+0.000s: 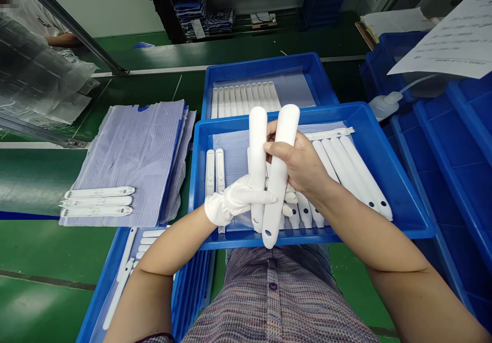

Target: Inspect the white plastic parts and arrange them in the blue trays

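Observation:
Two long white plastic handle pieces (258, 148), rounded at the ends, stand side by side over the front blue tray (238, 239). My left hand (246, 197), in a white glove, is closed round their lower parts. My bare right hand (295, 161) grips the right white plastic handle piece (282, 150), thumb across its front and fingers behind. A dark hole shows at that piece's lower end. Beneath my hands, more white handle pieces (353, 171) lie in rows on a sheet in the tray, partly hidden by my hands. Two narrow ones (210, 173) lie at its left.
Behind is another blue tray (323, 79) with a row of narrow white pieces (246, 99). At left, a stack of wrapped sheets (130, 153) carries three white pieces (98, 201). Blue bins (434, 158) stand at right under a hanging paper (453, 35). A person's arm (63, 40) shows upper left.

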A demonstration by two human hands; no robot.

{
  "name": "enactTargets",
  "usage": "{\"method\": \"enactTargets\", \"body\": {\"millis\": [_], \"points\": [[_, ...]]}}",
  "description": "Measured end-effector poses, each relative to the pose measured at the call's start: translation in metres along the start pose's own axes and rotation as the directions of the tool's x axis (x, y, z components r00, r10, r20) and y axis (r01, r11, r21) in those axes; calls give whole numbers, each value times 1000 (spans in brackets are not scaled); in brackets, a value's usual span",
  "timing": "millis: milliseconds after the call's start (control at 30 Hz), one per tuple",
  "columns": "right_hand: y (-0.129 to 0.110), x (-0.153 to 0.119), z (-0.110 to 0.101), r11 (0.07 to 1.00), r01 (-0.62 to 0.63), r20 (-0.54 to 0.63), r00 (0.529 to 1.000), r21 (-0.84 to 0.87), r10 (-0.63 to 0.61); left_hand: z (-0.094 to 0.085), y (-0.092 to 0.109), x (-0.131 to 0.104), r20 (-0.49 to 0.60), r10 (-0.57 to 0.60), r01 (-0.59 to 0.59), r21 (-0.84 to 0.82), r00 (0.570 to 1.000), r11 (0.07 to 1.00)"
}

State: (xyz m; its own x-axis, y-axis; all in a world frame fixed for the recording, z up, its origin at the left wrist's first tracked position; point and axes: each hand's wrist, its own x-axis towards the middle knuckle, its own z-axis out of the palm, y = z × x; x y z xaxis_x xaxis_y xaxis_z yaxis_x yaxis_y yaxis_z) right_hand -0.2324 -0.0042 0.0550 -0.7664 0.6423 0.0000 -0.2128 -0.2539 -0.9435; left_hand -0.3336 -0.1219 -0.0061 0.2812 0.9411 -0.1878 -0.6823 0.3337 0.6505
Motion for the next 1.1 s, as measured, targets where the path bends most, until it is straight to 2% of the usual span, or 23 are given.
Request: {"method": "enactTargets", "body": {"millis": [667, 1100], "points": [[0, 0, 0, 999, 12, 4, 1000, -52, -12, -4, -4, 1, 30, 16, -16, 4, 999, 1000], [-1, 0, 1, 998, -7, -25, 1000, -65, 5, 3, 0, -1, -40, 16, -15, 31, 999, 999]]}}
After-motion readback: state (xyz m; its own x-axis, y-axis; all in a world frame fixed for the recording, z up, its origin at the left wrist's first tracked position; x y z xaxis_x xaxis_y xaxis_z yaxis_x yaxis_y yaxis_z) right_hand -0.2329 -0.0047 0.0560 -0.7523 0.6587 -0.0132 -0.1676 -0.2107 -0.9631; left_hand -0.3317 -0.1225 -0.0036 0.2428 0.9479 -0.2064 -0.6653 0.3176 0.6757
